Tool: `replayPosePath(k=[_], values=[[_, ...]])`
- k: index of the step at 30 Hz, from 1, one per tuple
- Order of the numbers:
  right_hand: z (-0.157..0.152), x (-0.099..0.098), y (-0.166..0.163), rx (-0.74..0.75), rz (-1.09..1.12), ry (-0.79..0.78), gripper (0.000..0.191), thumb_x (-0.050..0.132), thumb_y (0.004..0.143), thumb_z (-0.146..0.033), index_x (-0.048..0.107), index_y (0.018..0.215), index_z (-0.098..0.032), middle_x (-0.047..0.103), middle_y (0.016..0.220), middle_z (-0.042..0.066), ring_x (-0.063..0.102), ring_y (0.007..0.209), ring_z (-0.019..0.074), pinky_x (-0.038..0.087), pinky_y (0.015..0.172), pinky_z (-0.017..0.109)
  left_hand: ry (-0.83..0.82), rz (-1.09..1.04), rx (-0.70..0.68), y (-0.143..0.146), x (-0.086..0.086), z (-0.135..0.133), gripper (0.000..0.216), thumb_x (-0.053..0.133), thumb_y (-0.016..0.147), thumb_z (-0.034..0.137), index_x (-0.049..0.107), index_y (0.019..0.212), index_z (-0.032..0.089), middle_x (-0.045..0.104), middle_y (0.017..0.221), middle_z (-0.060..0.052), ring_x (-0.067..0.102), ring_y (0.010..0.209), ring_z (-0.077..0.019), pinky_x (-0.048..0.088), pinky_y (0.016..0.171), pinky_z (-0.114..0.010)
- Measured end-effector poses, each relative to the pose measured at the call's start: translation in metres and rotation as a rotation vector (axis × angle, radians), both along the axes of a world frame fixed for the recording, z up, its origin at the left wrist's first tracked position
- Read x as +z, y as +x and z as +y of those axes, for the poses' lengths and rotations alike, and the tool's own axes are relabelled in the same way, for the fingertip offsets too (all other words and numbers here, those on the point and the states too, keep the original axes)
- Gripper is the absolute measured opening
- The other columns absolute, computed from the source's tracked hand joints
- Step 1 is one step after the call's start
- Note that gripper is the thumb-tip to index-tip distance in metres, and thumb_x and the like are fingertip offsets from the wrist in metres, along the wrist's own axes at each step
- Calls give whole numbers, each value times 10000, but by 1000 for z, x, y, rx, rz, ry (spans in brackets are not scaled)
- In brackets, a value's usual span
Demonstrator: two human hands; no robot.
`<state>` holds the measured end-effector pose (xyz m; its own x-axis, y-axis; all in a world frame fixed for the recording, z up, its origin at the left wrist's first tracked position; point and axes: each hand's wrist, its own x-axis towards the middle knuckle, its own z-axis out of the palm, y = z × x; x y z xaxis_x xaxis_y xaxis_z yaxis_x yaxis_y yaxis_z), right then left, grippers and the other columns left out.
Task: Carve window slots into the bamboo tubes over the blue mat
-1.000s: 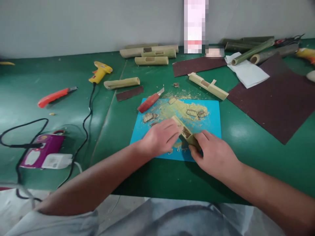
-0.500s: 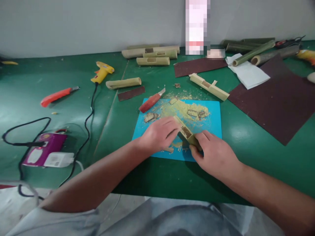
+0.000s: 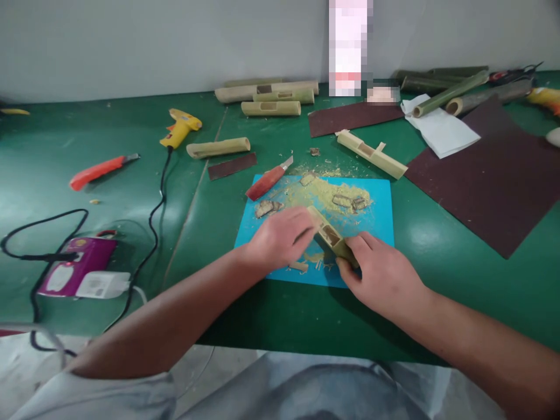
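My right hand (image 3: 385, 277) is closed round the near end of a short bamboo piece (image 3: 330, 234) with a rectangular slot cut in it. The piece lies slanted over a blue cutting mat (image 3: 376, 224). My left hand (image 3: 280, 239) rests beside the far part of the bamboo, fingers curled against it; whether it holds anything is hidden. Sawdust (image 3: 326, 192) and small bamboo offcuts (image 3: 266, 207) lie on the mat beyond my hands. A red-handled carving knife (image 3: 266, 181) lies at the mat's far left corner.
On the green table lie a yellow glue gun (image 3: 179, 128), an orange utility knife (image 3: 98, 171), a purple device (image 3: 76, 273) with cables, several bamboo tubes (image 3: 271, 99), sandpaper sheets (image 3: 490, 169) and white paper (image 3: 441, 128).
My left hand has slid slightly left and toward me along the bamboo piece. The right hand has stayed put.
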<state>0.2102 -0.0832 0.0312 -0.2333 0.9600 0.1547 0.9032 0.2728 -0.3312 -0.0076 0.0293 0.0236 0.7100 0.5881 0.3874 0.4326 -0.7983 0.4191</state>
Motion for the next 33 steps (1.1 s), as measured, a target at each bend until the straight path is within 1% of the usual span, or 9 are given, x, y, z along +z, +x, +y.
replayPosePath(k=[3,6,10,13,18,22,25,29,33], values=[[0,0,-1,-3,-5,-10,127,533,944,-262,613,886,-182,635,808,48,576,663,168,296,559,292,8,-14,47,1,0,-1,210,518,1034,205,690,916,182,705,841,-57,651,803,-176,541,736,-319],[1,0,-1,3,0,2,128,547,945,-263,615,878,-177,631,803,51,581,671,172,303,564,295,12,25,-42,0,0,0,222,505,1042,210,693,929,178,705,832,-55,651,804,-177,546,744,-315],[1,0,0,4,7,5,131,538,948,-262,616,888,-176,630,806,52,575,670,169,303,566,293,37,-16,55,-2,1,3,193,540,1026,208,690,913,168,693,813,-51,646,772,-175,533,709,-307],[0,-1,0,5,14,6,138,519,953,-261,607,878,-185,625,797,46,564,666,163,301,570,288,42,1,-52,-1,2,2,215,506,1044,201,690,939,163,707,834,-53,658,798,-174,546,734,-303],[0,-2,1,2,5,4,152,512,962,-275,603,874,-191,623,797,43,562,664,164,297,567,291,42,-11,6,3,1,-2,239,505,1041,208,677,879,166,679,797,-52,640,759,-170,539,713,-305],[4,-1,0,-14,-1,-16,149,522,974,-284,608,897,-189,637,819,50,579,681,173,308,575,297,38,-5,-113,4,-2,-9,212,512,1041,202,700,948,172,706,837,-55,663,780,-170,557,717,-303],[7,-1,0,-14,7,-25,151,516,967,-285,593,867,-201,641,822,49,573,672,168,305,576,296,4,-88,-61,2,0,-11,158,552,1026,190,704,982,188,715,823,-43,665,760,-162,564,714,-303],[6,0,1,-22,-20,5,148,537,948,-285,600,848,-196,630,784,41,578,662,179,292,563,313,-3,-161,72,-2,3,-5,124,590,1006,177,709,978,196,736,862,-47,683,789,-160,565,725,-300],[5,1,4,-13,-38,66,118,592,924,-278,639,931,-170,654,857,64,629,762,218,377,614,325,30,-157,147,-3,3,6,124,606,1000,189,728,987,170,731,871,-47,661,769,-152,546,717,-294]])
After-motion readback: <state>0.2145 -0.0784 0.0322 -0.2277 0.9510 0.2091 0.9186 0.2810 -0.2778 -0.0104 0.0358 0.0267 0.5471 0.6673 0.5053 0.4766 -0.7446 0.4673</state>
